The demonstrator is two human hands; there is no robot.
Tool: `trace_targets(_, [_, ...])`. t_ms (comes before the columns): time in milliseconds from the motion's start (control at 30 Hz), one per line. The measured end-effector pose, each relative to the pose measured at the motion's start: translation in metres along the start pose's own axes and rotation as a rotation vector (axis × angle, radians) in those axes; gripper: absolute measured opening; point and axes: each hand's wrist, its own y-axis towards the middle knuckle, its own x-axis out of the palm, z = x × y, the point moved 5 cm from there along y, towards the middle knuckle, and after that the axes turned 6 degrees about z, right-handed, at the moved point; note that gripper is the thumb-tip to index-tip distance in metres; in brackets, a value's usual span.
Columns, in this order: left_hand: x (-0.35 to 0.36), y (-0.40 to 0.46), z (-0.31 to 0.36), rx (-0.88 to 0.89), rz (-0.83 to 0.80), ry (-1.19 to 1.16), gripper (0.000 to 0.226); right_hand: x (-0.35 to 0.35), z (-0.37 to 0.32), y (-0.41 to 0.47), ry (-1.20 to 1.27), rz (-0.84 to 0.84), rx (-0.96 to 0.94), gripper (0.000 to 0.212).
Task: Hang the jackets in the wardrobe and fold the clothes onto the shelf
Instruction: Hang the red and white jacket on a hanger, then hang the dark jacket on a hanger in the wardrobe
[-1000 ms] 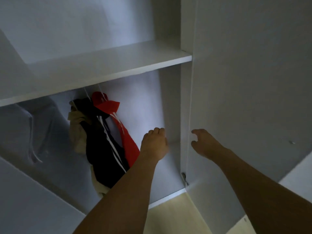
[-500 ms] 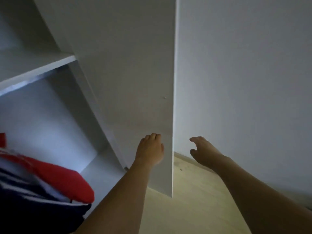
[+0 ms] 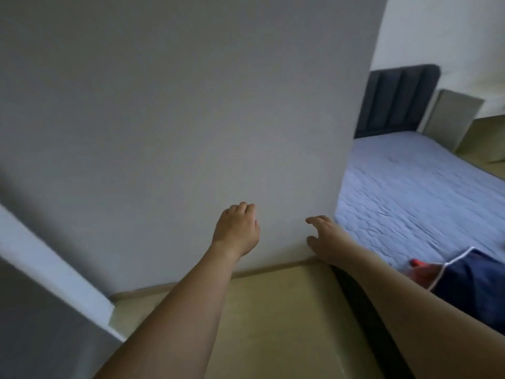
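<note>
**Both hands empty, garment waiting on the bed**

I see both arms stretched out ahead over the wood floor [image 3: 273,310], in front of a plain grey wall [image 3: 191,105]. My left hand [image 3: 237,231] has its fingers curled under and nothing in them. My right hand [image 3: 326,239] is loose, fingers spread and slightly bent, also holding nothing. Neither touches the wall, as far as I can tell.

The next piece of clothing lies at the near right: a navy garment [image 3: 475,291] with white piping and a patch of red beside it, resting on the near edge of the bed [image 3: 410,187]. The frame is blurred there, so I can't say whether it is a jacket or something to fold. It sits just right of my right forearm, within easy reach, which I judge is why the arms are held forward and free: ready to swing over and gather it.

A white panel edge [image 3: 54,269] at the near left is probably part of the wardrobe, though the interior is out of view.

No brand, label or writing is readable anywhere.
</note>
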Motion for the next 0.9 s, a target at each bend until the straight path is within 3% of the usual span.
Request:
trace_targets(300, [0.054, 0.091, 0.287, 0.251, -0.073, -0.075, 0.046, -0.120, 0.260, -0.023, 0.066, 0.090, 0.258, 0.053])
trace_targets(467, [0.118, 0.128, 0.418, 0.300, -0.232, -0.073, 0.046, -0.181, 0.397, -0.057, 0.070, 0.144, 0.405, 0.053])
trace_targets(767, [0.169, 0.138, 0.783, 0.587, -0.275, -0.132, 0.042, -0.290, 0.679, -0.183, 0.138, 0.288, 0.670, 0.050])
trace_targets(900, [0.179, 0.126, 0.923, 0.625, -0.318, -0.159, 0.040, -0.343, 0.797, -0.240, 0.130, 0.257, 0.739, 0.049])
